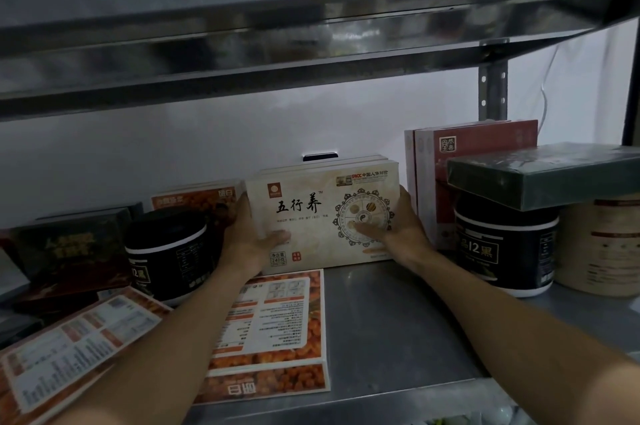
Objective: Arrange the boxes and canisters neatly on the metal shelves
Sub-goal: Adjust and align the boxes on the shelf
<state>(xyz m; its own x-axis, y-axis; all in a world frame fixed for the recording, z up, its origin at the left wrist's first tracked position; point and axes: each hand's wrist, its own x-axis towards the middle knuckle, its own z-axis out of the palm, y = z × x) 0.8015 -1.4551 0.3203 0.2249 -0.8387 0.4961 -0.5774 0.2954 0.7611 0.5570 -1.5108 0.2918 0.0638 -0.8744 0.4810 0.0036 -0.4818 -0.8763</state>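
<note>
Left hand (251, 234): grips the left edge of a set of flat cream cardboard boxes (311, 213) printed with black characters and a round emblem. The thumb lies across the front face and the fingers are hidden behind. Right hand (398, 229): grips the right edge in the same way, with the thumb on the emblem.

Location: the cream cardboard boxes stand on edge, face outward, at the back middle of the grey metal shelf (398, 320). They appear to be three deep, though the count is uncertain.

Judged in order: a set of red-and-white flat boxes (478, 161) stands upright at the back, just beside the right hand. An orange-printed upright box (197, 197) stands at the back on the left.

Judged outstanding:
- A large orange flat box (273, 320) lies flat at the front, label side up, directly before the cream set.
- A second orange flat box (69, 348) lies askew at the front left.
- A dark green flat box (554, 175) lies across the top of a black canister with white bands (502, 251) and a beige canister (599, 251).
- A second black canister (169, 258) and a dark brown box (69, 248) crowd the left side with no clear row.

Assessment: the task is partway done. The back row is forming, while the front and both ends are unsorted.
</note>
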